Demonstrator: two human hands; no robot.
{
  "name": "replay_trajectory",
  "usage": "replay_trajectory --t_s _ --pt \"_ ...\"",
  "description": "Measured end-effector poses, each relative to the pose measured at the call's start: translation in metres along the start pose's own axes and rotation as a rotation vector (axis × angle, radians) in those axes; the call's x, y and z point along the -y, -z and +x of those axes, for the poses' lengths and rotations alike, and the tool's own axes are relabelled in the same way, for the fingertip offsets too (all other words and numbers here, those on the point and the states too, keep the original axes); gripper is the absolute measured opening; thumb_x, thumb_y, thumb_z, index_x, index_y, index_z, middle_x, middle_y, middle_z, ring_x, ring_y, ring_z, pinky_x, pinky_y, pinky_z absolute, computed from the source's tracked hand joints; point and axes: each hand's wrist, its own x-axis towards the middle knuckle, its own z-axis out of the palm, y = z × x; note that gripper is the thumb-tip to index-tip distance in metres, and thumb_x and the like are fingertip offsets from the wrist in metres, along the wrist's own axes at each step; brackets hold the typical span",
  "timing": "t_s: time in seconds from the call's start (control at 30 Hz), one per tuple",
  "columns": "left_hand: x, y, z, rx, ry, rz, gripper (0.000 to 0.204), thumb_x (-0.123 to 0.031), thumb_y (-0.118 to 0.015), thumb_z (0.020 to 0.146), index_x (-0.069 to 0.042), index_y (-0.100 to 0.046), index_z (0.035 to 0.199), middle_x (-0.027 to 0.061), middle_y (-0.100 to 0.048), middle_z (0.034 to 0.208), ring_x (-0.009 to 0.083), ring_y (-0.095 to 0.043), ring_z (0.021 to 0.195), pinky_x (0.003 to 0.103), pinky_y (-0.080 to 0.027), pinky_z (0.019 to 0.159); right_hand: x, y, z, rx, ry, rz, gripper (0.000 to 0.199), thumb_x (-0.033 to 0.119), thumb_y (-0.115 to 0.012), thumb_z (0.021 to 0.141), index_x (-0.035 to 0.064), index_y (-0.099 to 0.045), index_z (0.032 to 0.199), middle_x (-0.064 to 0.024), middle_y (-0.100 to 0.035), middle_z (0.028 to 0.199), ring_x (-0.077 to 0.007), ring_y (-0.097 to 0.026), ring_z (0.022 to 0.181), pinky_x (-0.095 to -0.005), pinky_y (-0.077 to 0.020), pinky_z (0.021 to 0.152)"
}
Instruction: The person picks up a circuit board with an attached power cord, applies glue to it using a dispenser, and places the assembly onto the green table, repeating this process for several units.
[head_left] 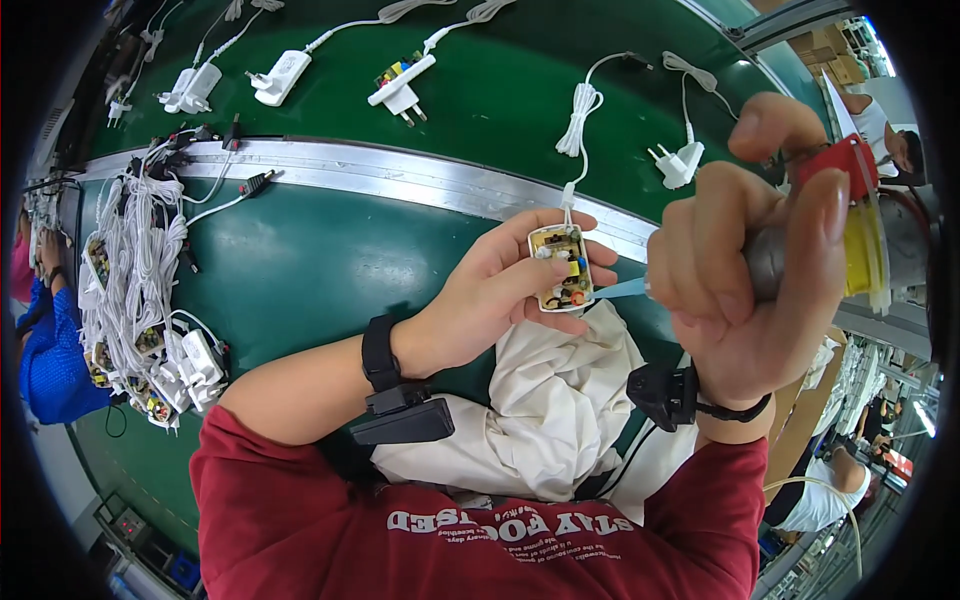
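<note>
Open adapter [563, 243] in left hand [480, 285]. Right hand [750, 315] with nozzle tool [865, 240] just right of adapter. Rail [400, 178] behind adapter, belt [490, 130] farther behind, plug adapters [285, 78] on belt. Cable heap [145, 250] well left of adapter, on worktop [290, 270]. Fabric [565, 375] in front of adapter.

Green bench [300, 265] with white cord heap [145, 235] — beyond the metal rail [400, 182], green strip [500, 95] with white adapters [283, 78]
</note>
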Motion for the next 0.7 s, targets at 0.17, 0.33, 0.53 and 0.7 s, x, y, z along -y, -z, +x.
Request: replay_trajectory --t_s 0.17,0.33,0.53,0.7 --pt "0.001 0.004 0.000 0.090 0.020 -0.183 0.040 -0.014 -0.041 0.094 -0.004 -0.032 0.132 0.0153 -0.045 0.129 0.0250 -0.048 0.119 0.041 -0.049 0.091 -0.006 -0.002 -0.001 0.029 0.006 -0.040 0.033 0.043 -0.029 0.098 0.0102 -0.034 0.093 0.0016 -0.034 0.049 -0.0066 -0.029 0.036 -0.0219 -0.0246 0.037" --pt "0.000 0.008 -0.002 0.157 0.042 -0.221 0.042 -0.016 -0.041 0.095 -0.003 -0.030 0.134 0.0156 -0.043 0.131 0.0259 -0.046 0.122 0.044 -0.046 0.096 -0.010 -0.006 -0.003 0.059 0.020 -0.082 0.034 0.043 -0.030 0.098 0.0102 -0.033 0.093 0.0014 -0.035 0.049 -0.0071 -0.030 0.036 -0.0220 -0.0254 0.037" --pt "0.001 0.012 -0.004 0.149 0.048 -0.207 0.042 -0.017 -0.041 0.096 -0.003 -0.030 0.134 0.0155 -0.043 0.131 0.0260 -0.044 0.123 0.044 -0.046 0.096 -0.015 -0.010 -0.006 0.085 0.039 -0.123 0.034 0.044 -0.032 0.097 0.0103 -0.033 0.092 0.0012 -0.036 0.049 -0.0075 -0.031 0.036 -0.0222 -0.0262 0.037" --pt "0.001 0.004 -0.002 0.149 0.056 -0.209 0.042 -0.016 -0.041 0.095 -0.003 -0.030 0.134 0.0148 -0.043 0.131 0.0251 -0.044 0.123 0.044 -0.045 0.096 -0.008 -0.011 -0.007 0.006 0.037 -0.062 0.038 0.046 -0.030 0.097 0.0079 -0.035 0.100 0.0021 -0.034 0.049 -0.0066 -0.030 0.036 -0.0219 -0.0252 0.037"
